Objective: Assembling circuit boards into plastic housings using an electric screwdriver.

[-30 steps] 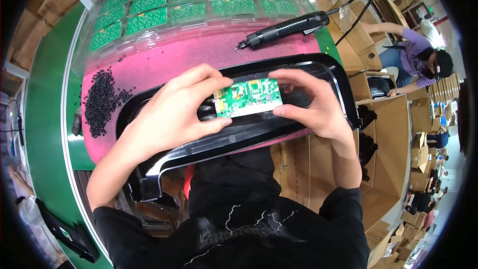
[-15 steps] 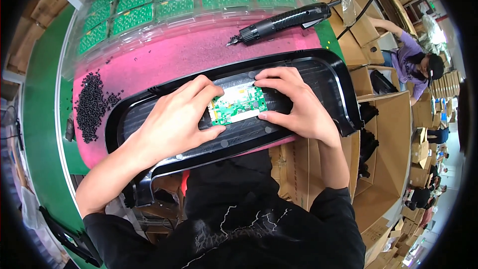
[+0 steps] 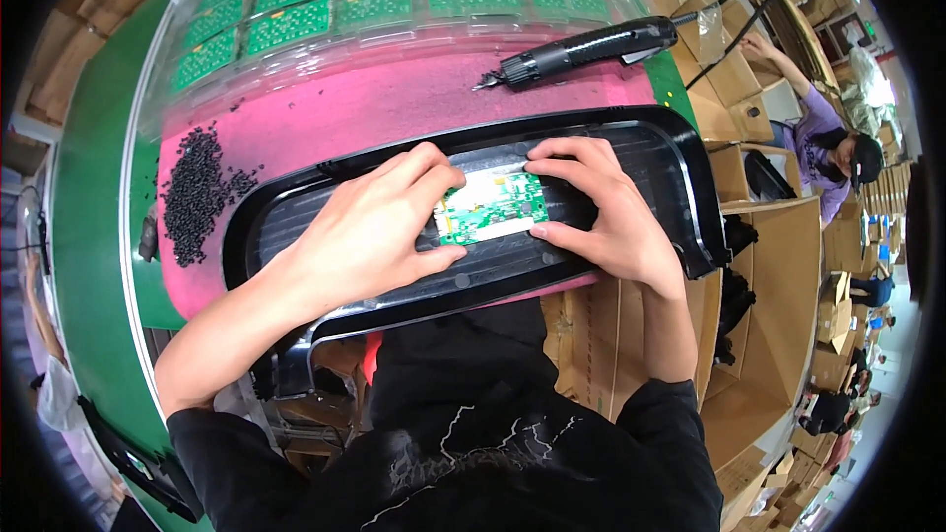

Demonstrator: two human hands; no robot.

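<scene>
A small green circuit board (image 3: pixel 498 209) lies over the middle of a long black plastic housing (image 3: pixel 650 153), whose rim stands up around it. My left hand (image 3: pixel 384 217) grips the board's left end between thumb and fingers. At the right end, my right hand (image 3: pixel 606 207) pinches it with thumb below and fingers above. Both hands are closed on the board's edges. Whether the board rests fully on the housing's inner face, I cannot tell.
An electric screwdriver (image 3: pixel 581 51) lies on the pink mat (image 3: pixel 345 99) beyond the housing, its cord running right. Black screws (image 3: pixel 197 197) are heaped at left. Clear trays (image 3: pixel 394 5) of green boards stand at the back. An open carton (image 3: pixel 769 286) is at right; a person (image 3: pixel 833 143) works beyond.
The whole scene has shifted slightly right in the picture, with the view. Both hands keep their hold on the circuit board, which stays in about the same place over the housing.
</scene>
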